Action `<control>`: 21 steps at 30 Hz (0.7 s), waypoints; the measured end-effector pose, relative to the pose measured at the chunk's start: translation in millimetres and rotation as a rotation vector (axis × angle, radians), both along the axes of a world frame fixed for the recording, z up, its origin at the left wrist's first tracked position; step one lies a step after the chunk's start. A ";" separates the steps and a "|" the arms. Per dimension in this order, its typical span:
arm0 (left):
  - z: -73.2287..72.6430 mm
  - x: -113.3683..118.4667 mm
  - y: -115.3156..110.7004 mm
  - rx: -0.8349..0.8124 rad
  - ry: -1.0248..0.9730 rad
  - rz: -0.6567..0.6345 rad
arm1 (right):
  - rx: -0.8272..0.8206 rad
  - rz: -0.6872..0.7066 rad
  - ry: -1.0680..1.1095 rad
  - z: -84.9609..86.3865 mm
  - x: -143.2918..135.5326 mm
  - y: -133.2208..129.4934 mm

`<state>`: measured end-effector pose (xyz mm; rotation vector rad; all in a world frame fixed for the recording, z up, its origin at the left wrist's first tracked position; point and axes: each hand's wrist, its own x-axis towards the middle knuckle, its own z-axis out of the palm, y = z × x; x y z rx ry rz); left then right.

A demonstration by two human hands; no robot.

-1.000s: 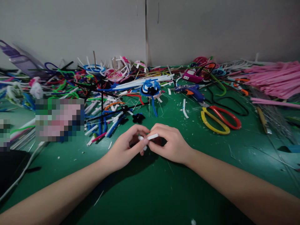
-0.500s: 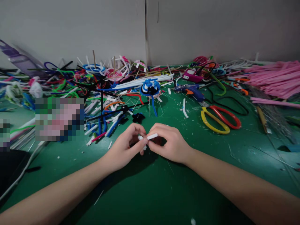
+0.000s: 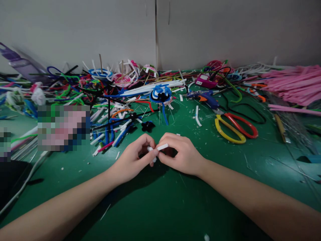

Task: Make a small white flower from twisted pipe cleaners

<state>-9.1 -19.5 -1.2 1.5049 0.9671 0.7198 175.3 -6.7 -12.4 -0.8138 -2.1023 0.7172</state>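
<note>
A: In the head view, what is the left hand (image 3: 137,154) doing?

B: It's narrowed to a pinch on a small white piece (image 3: 163,146), a bit below the middle of the frame.

A: And the right hand (image 3: 185,153)?

B: Curled in from the right, its fingertips meeting the left ones. One end of the white piece lies in front of its fingers, but whether it grips anything I can't tell. More white shows under the left thumb; I can't say if that's the same piece.

A: What lies about them on the green table (image 3: 160,207)?

B: Just above, a black flower-shaped piece (image 3: 147,126) and, higher at center, a blue and white coil (image 3: 160,94) with a blue stem hanging down. To the left of those, a jumble of short cut stems (image 3: 122,132), mostly blue and white.

A: And toward the right?

B: A short bent white stem (image 3: 198,115), then scissors (image 3: 228,117) with one yellow and one red handle, near a blue glue gun (image 3: 210,100). Pink stems (image 3: 296,83) pile up at the upper right.

A: Upper left?

B: A tilted purple bottle (image 3: 26,68), near the gray wall (image 3: 75,30).
</note>
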 end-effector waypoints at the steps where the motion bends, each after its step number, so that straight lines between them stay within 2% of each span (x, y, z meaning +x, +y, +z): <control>1: -0.1 -0.2 0.1 0.000 -0.001 0.000 | -0.003 0.001 -0.002 -0.2 -0.1 0.0; 21: -0.2 -0.4 -0.1 -0.010 0.011 0.008 | -0.096 0.006 -0.049 -0.6 -0.8 0.5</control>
